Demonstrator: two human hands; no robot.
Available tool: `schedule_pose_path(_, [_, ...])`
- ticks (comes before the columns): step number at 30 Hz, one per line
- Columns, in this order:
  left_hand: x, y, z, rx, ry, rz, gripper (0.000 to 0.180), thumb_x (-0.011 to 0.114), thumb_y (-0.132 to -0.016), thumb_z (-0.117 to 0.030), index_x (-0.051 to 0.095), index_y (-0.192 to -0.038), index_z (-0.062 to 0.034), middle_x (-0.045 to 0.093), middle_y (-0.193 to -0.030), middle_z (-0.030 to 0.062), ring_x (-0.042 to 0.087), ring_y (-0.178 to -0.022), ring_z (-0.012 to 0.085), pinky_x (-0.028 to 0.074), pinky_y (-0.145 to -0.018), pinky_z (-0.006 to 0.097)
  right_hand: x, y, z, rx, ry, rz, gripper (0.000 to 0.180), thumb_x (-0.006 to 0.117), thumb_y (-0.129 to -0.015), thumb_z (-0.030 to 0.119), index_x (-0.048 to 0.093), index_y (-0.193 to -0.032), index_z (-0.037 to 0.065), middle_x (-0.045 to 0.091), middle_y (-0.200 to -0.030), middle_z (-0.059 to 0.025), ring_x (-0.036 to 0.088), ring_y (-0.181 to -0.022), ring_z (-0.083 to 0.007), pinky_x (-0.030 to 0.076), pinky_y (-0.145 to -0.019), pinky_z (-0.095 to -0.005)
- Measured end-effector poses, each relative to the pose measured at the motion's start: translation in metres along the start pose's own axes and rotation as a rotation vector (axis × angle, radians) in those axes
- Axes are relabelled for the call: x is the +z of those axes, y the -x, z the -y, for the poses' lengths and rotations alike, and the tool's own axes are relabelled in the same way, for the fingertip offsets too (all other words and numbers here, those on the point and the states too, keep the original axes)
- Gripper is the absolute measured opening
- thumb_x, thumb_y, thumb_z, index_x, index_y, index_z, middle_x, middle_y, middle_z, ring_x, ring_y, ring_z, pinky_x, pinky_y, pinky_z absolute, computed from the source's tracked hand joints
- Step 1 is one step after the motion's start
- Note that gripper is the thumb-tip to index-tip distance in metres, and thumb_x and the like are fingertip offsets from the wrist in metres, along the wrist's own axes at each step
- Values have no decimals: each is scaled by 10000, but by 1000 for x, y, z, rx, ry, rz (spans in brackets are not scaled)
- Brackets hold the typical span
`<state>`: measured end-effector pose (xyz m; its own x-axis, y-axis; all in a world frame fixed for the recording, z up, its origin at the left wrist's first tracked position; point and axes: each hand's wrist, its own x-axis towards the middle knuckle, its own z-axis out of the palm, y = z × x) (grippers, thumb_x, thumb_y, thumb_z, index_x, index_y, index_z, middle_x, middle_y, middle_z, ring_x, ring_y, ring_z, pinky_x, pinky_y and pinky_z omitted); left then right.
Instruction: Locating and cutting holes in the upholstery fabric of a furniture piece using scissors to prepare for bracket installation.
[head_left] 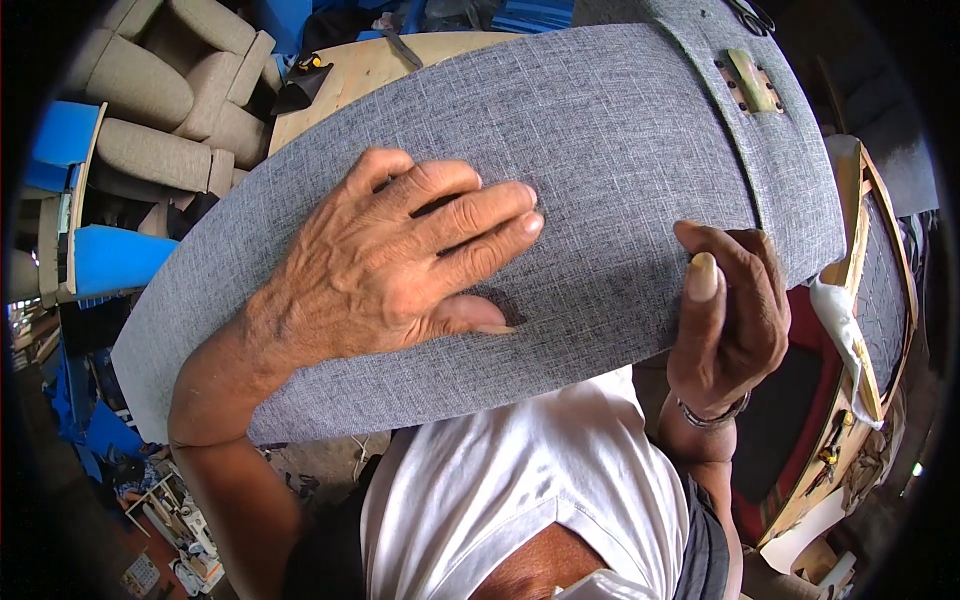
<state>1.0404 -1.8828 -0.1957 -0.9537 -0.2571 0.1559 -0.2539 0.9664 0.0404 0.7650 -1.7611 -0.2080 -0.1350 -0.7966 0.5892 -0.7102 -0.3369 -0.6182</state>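
Note:
A large panel covered in grey woven fabric (pixel 610 120) lies across the front of me, wide and gently curved, with a seam toward its right end. My left hand (pixel 400 245) rests on the middle of it, fingers stretched out and thumb apart, holding nothing. Over the panel's near right part is my right hand (pixel 735 310), its fingers curled in and the thumb close to the index finger. Anything inside those fingers is too small or too hidden to make out. A metal bracelet (pixel 715 412) circles the right wrist.
Beneath the panel's far side shows a wooden tabletop (pixel 350 85) with a black-and-yellow tool (pixel 308 63). Black-handled scissors (pixel 752 18) and a pale wooden strip (pixel 750 80) lie at the far right. Beige sofa pieces (pixel 150 85) stand left, a wooden frame (pixel 860 260) right.

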Motion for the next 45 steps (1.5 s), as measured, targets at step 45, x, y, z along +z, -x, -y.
schedule_pose_path(45, [-6, 1, -10, 5, 38, 11, 584, 555, -1033, -552, 679, -1421, -134, 630, -1518, 26, 617, -1275, 229, 510, -1003, 399, 3, -4, 9, -294, 297, 495, 494, 759, -883, 536, 770, -1288, 254, 534, -954, 21, 509, -862, -190, 410, -835, -415])
